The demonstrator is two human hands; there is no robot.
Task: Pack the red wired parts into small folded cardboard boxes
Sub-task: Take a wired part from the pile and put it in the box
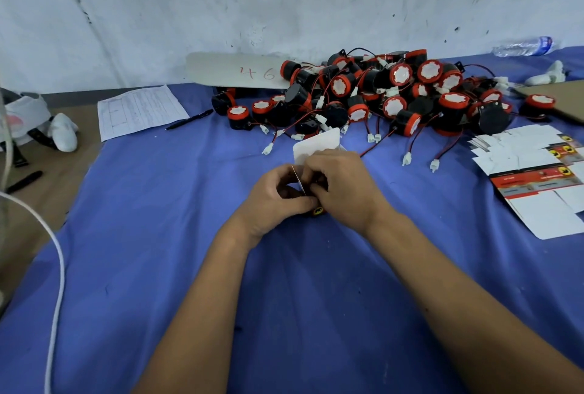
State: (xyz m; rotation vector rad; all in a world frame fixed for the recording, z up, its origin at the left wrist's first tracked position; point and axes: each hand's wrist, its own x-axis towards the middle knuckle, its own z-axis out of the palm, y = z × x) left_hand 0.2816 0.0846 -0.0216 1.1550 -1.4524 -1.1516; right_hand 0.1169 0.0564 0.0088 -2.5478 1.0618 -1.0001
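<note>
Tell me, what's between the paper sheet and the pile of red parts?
A black pen lies there on the blue cloth, between the paper sheet and the pile of red parts, seen in the head view.

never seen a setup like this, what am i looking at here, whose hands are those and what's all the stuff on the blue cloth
There is no machine here. This single picture comes from a camera worn on a person's head, looking down at their own bare hands. The left hand and right hand together grip a small cardboard box, apparently folding it. Beyond them on the blue cloth lies a pile of red wired parts waiting to be packed. Flat unfolded boxes lie to the right. To the left are a paper form and a pen; a water bottle lies far right.
</note>
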